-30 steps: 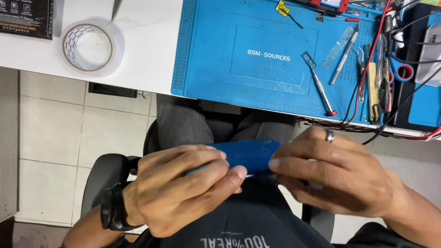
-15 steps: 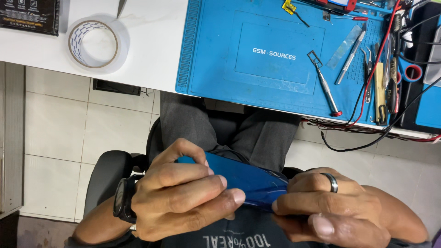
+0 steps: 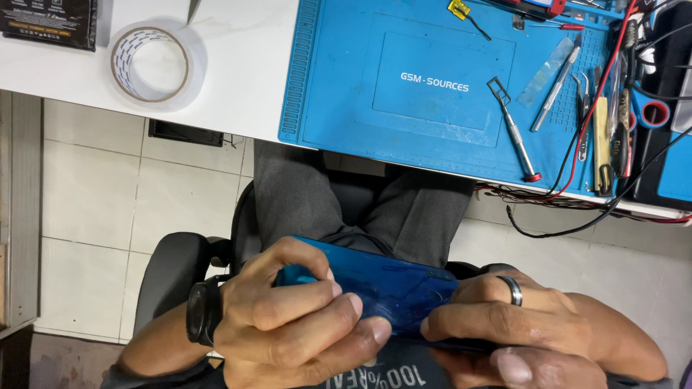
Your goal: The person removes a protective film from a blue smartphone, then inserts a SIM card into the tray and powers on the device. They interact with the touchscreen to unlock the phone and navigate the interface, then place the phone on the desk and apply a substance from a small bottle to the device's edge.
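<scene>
Both hands, left hand (image 3: 288, 328) and right hand (image 3: 533, 331), are clamped on the blue phone (image 3: 389, 288) at lower centre; separating its back calls for steady edge pressure.

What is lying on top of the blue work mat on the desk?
On the blue work mat lie a red-tipped screwdriver, a scalpel-like tool, tweezers and a red wire. Its right edge is covered by cables and tools.

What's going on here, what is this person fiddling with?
A seated person holds a blue phone over the lap with both bare hands. The left hand, with a black watch on its wrist, grips one end; the right hand, wearing a dark ring, pinches the other. On the desk lie a blue work mat, hand tools and a tape roll.
</scene>
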